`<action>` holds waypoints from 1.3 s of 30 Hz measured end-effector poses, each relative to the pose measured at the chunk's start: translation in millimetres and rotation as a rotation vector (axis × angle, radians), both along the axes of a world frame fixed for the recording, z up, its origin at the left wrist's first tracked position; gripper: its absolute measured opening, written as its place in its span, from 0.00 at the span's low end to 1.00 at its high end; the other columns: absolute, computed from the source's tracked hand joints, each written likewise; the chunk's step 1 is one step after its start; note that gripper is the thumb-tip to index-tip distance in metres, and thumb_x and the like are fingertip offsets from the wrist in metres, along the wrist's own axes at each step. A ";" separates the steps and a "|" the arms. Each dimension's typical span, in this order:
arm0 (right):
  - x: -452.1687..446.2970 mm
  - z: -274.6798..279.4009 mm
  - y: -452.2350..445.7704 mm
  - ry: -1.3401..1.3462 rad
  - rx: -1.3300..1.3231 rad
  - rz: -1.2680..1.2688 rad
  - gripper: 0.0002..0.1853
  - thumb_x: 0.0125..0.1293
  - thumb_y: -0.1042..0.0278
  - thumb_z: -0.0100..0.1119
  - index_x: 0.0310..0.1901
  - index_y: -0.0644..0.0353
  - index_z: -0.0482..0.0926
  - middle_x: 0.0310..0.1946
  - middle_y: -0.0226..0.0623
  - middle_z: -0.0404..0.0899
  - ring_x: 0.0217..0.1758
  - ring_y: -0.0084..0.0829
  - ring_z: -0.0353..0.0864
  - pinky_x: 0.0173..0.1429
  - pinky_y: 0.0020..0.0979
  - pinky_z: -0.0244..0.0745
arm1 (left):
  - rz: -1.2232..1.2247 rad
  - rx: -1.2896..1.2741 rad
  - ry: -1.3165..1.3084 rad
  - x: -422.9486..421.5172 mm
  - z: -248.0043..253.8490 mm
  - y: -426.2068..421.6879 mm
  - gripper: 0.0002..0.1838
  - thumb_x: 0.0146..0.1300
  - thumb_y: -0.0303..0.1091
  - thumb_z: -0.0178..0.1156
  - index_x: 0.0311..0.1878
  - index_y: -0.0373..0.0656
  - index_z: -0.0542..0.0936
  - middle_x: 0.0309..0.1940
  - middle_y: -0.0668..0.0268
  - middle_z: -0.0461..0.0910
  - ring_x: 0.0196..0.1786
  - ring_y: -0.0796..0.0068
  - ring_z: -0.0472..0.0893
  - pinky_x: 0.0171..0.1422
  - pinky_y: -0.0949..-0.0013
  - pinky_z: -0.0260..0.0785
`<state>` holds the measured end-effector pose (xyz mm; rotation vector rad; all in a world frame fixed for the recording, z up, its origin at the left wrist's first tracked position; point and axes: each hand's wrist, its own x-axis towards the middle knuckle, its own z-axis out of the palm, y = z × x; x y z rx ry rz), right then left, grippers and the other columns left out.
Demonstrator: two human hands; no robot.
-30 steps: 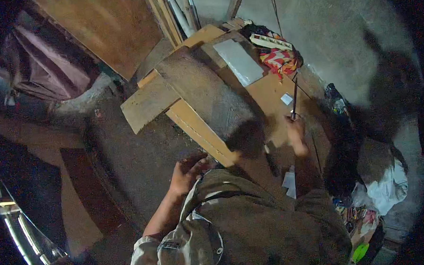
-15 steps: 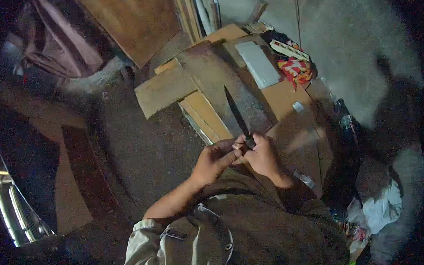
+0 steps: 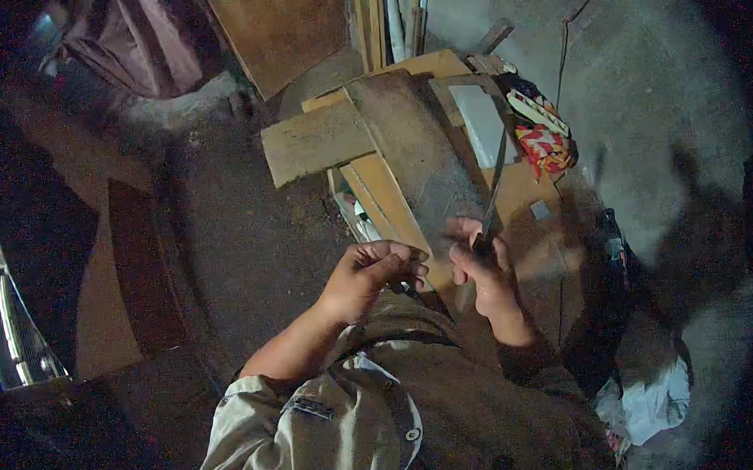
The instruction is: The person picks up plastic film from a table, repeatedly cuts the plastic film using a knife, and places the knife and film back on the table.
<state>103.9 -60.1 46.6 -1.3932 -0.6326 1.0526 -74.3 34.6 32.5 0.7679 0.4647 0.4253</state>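
Observation:
Upright in my right hand [image 3: 489, 274] is a knife [image 3: 498, 179] with a long, dark, pointed blade; its handle is mostly hidden by my fingers. The fingertips on that side are slightly smeared by motion. My left hand [image 3: 366, 282] is a short way to the left, its fingers curled and the thumb pressed to them; whatever they may pinch is too small to make out. The two hands are apart. Below and beyond them lies a worn dark board [image 3: 414, 141] on a low surface, with a yellowish wooden strip [image 3: 379, 201] beside it.
A white panel [image 3: 477, 121] and a red-and-yellow cloth [image 3: 547, 150] lie at the far right of the boards. A dark bottle [image 3: 612, 237] is on the right. Wooden sticks [image 3: 376, 25] lean at the back, and a white plastic bag [image 3: 657, 399] lies lower right.
My hands, together half a second ago, have separated. The right one moved right with the knife, whose blade now leans rightward. The view has shifted a little too.

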 end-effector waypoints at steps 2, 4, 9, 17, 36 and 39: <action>-5.8 11.1 -0.4 0.003 -0.021 0.038 0.16 0.53 0.67 0.66 0.41 0.64 0.74 0.28 0.29 0.74 0.29 0.17 0.71 0.33 0.23 0.66 | -0.042 0.048 -0.021 -3.0 3.7 0.4 0.13 0.67 0.34 0.51 0.45 0.33 0.77 0.35 0.60 0.81 0.37 0.70 0.80 0.45 0.68 0.73; -8.3 10.7 2.7 0.005 -0.020 0.059 0.11 0.52 0.72 0.64 0.36 0.63 0.74 0.20 0.26 0.71 0.18 0.17 0.67 0.23 0.22 0.60 | -0.038 0.087 0.062 -5.7 4.1 -0.1 0.14 0.67 0.34 0.51 0.45 0.33 0.77 0.34 0.61 0.81 0.36 0.71 0.80 0.43 0.69 0.73; -12.7 24.3 9.7 -0.031 -0.011 0.042 0.10 0.52 0.75 0.64 0.34 0.63 0.74 0.21 0.27 0.73 0.18 0.17 0.66 0.23 0.21 0.60 | 0.053 0.071 0.068 -15.8 11.2 1.8 0.15 0.67 0.37 0.51 0.45 0.33 0.78 0.34 0.61 0.81 0.35 0.73 0.80 0.42 0.71 0.72; -18.0 37.4 21.6 -0.115 0.023 0.080 0.09 0.53 0.75 0.63 0.34 0.63 0.73 0.23 0.30 0.74 0.18 0.18 0.66 0.23 0.21 0.62 | 0.197 0.005 -0.073 -30.1 5.5 4.2 0.15 0.67 0.37 0.52 0.44 0.34 0.78 0.35 0.60 0.82 0.38 0.71 0.81 0.40 0.70 0.72; -50.8 49.5 56.9 -0.104 0.056 0.198 0.10 0.54 0.71 0.65 0.36 0.63 0.75 0.24 0.26 0.73 0.21 0.15 0.67 0.25 0.18 0.62 | 0.423 0.112 0.014 -81.1 16.5 6.3 0.09 0.57 0.25 0.63 0.41 0.36 0.80 0.32 0.67 0.81 0.34 0.81 0.78 0.42 0.76 0.72; -54.8 46.9 64.1 -0.096 0.060 0.195 0.12 0.54 0.70 0.65 0.37 0.64 0.75 0.24 0.27 0.74 0.21 0.15 0.67 0.25 0.18 0.62 | 0.424 0.086 0.004 -82.9 11.3 5.9 0.09 0.56 0.25 0.63 0.41 0.36 0.79 0.30 0.68 0.81 0.33 0.81 0.78 0.41 0.76 0.72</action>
